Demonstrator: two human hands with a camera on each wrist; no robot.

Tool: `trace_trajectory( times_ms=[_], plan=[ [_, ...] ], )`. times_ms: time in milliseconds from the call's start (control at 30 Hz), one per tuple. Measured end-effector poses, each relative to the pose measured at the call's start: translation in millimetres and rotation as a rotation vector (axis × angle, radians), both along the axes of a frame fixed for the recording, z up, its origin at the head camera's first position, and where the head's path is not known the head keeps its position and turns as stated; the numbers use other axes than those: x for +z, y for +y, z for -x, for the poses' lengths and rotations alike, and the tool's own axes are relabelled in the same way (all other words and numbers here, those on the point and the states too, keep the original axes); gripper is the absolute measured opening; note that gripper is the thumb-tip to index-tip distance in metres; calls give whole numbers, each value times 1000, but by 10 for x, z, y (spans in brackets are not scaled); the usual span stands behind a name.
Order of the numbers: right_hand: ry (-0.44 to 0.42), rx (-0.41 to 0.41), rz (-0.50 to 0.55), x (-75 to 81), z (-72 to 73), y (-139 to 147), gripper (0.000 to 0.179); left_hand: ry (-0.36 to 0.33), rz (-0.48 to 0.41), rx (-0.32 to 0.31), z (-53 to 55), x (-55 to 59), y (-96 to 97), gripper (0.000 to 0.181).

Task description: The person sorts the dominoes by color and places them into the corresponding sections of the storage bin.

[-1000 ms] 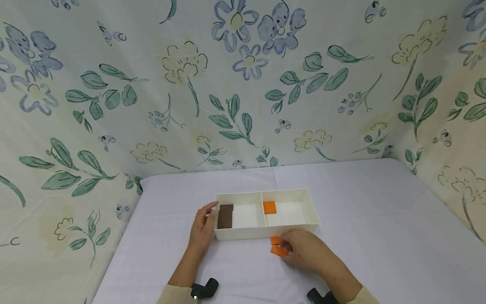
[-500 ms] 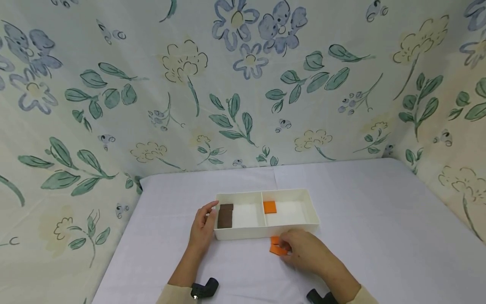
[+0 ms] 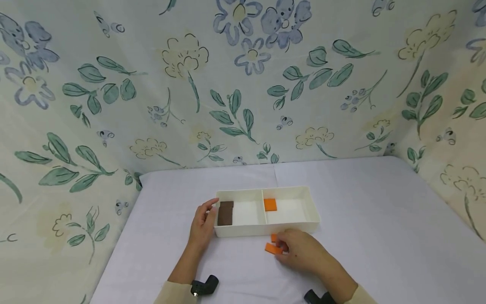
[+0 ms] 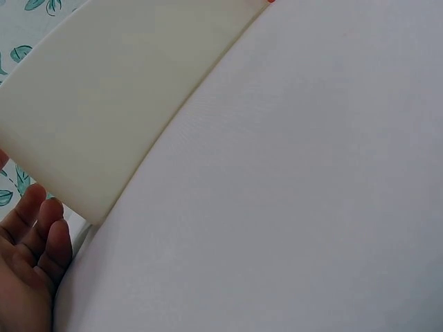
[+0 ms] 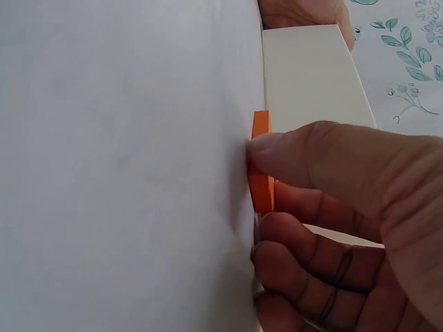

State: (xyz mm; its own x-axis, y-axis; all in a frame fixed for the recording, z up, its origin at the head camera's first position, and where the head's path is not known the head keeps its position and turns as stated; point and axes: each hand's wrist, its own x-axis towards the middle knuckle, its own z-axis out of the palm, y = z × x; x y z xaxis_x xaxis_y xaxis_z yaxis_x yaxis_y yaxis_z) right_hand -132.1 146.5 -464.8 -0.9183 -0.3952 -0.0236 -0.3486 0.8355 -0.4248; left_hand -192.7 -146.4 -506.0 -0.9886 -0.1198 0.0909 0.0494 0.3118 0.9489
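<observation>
A white two-compartment box [image 3: 243,231] lies on the white cloth. Against its left end rests my left hand [image 3: 202,226], fingertips along the outer wall; the left wrist view shows loosely bent fingers beside that end. Just in front of the box, my right hand [image 3: 303,252] pinches a flat orange block [image 3: 271,248] between thumb and fingers, as the right wrist view shows. Another orange block [image 3: 273,237] lies behind it at the front wall, partly hidden by the fingers. Inside the right compartment an orange block [image 3: 270,204] touches the divider. Dark brown blocks [image 3: 225,214] lie at the left compartment's left end.
White cloth covers the table [image 3: 364,211] around the box. Behind it and at both sides hangs a floral fabric [image 3: 243,84]. Black wrist cameras [image 3: 205,286] are strapped near both sleeves.
The pinched orange block has shifted slightly left, with the right hand moving a little the same way. The left hand stays at the box's end. The head view has tilted slightly down.
</observation>
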Motion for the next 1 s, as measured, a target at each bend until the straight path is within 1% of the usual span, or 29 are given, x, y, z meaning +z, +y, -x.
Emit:
trace_trajectory(
  times_ms=[167, 267, 400, 500, 600, 700, 867, 933, 1000],
  plan=[
    [-8, -4, -13, 9, -2, 4, 17, -12, -3, -2, 4, -3, -8, 32],
    [-37, -18, 4, 24, 10, 24, 16, -15, -5, -4, 3, -5, -12, 32],
    [-69, -51, 28, 48, 40, 60, 17, -7, 0, -5, 0, 8, -8, 32],
    [-66, -57, 27, 47, 56, 78, 17, 0, 5, -7, -2, 20, -4, 33],
    [-77, -54, 22, 30, 59, 75, 20, 5, 7, -8, -4, 26, -1, 33],
    [-96, -45, 26, 22, 52, 58, 19, 10, 9, -5, -7, 25, 3, 33],
    [-72, -16, -20, 37, 22, 38, 20, 11, 1, -3, -7, 16, 4, 33],
    [-73, -17, -31, 55, 9, 37, 20, -2, -3, -2, -5, 15, 5, 34],
    [-105, -21, -17, 80, 7, 39, 18, -10, -7, -3, -6, 16, 7, 34]
  ],
)
